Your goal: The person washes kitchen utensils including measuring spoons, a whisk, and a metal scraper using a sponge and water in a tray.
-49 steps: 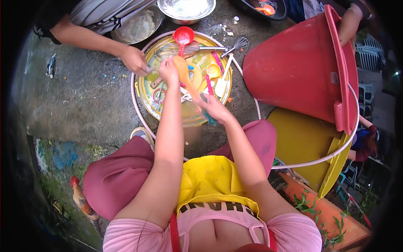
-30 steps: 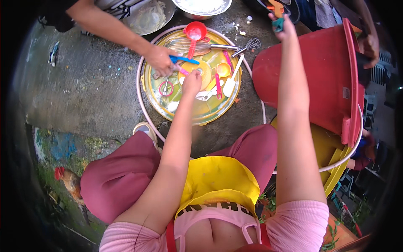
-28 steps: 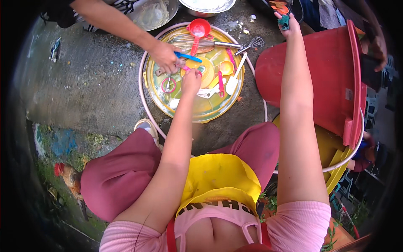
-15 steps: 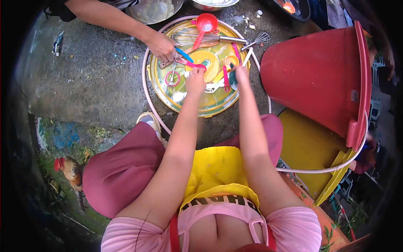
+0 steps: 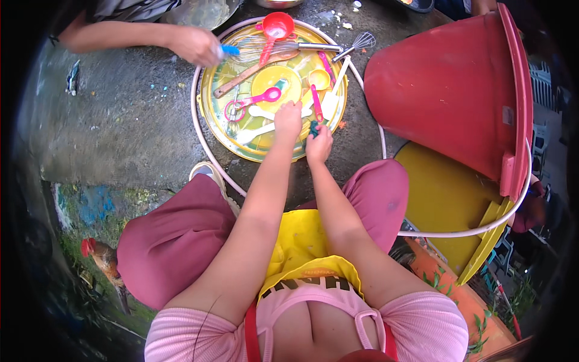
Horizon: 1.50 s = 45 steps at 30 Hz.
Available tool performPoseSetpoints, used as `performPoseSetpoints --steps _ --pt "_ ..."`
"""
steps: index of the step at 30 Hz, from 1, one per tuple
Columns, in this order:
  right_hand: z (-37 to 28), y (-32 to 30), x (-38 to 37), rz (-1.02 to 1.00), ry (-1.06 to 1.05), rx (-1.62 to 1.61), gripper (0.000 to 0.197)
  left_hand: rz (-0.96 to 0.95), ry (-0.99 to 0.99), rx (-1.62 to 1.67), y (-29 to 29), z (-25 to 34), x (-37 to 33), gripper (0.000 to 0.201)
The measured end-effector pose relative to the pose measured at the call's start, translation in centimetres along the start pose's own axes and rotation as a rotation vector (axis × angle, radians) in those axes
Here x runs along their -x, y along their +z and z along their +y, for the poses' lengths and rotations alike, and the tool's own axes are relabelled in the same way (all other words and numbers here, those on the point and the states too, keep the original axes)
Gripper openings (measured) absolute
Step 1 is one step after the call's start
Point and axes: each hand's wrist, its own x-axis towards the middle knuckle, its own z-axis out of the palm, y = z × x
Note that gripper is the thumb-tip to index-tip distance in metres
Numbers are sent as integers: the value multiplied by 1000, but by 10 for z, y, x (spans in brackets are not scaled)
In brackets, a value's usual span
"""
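Note:
My right hand [image 5: 319, 146] is closed round a dark green scrubbing pad [image 5: 313, 128] near the front edge of a large round yellow lid [image 5: 212, 123]. My left hand [image 5: 288, 122] is closed just beside it, over white utensils; what its fingers grip is hidden. Just beyond lie a pink measuring spoon [image 5: 271, 95], a yellow dish [image 5: 260, 82], an orange-yellow scoop [image 5: 319, 79] and a red-pink handle [image 5: 316, 104]. Farther back are a wooden-handled utensil [image 5: 238, 82], a wire whisk [image 5: 256, 49] and a red scoop [image 5: 278, 26]. A white spatula [image 5: 256, 133] lies left of my hands.
Another person's hand [image 5: 199, 47] holds something blue [image 5: 230, 50] at the lid's far left. A pale hose [image 5: 196, 78] loops round the lid. A big red tub [image 5: 434, 90] stands on the right, a small whisk [image 5: 363, 41] before it. A chicken [image 5: 105, 259] is at lower left.
My right hand has moved nearer and leftward with the green pad, close to my left hand. The other person's hand has drawn away left with the blue thing, leaving the pink spoon on the lid.

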Motion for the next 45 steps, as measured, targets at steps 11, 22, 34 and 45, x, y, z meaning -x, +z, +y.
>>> performPoseSetpoints --steps 11,22,34,45 --pt "3 4 -8 -68 -106 -86 23 -76 -209 44 -39 1 -23 25" --pt "-3 -33 -126 -134 321 189 48 205 -280 102 -63 -11 -32 37" --pt "-11 -39 -111 -138 333 62 43 165 133 281 -62 32 -43 33" --pt "-48 -104 -125 -580 -190 -117 33 30 231 -384 -123 41 -52 16"
